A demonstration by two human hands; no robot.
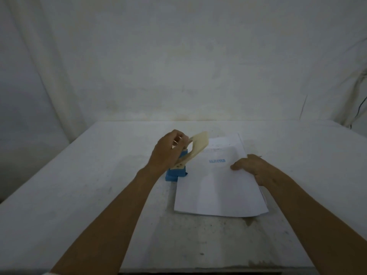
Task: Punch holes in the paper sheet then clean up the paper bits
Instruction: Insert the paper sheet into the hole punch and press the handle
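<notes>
R hand [250,169] on paper [216,187], L hand [166,151] on punch [183,157]

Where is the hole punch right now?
In the head view, the hole punch stands on the table just left of centre, at the paper's left edge, under the left hand.

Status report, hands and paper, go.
Left hand gripping hole punch lever, raised. Right hand flat on paper sheet. No paper bits seen. Nothing in the way.
</notes>
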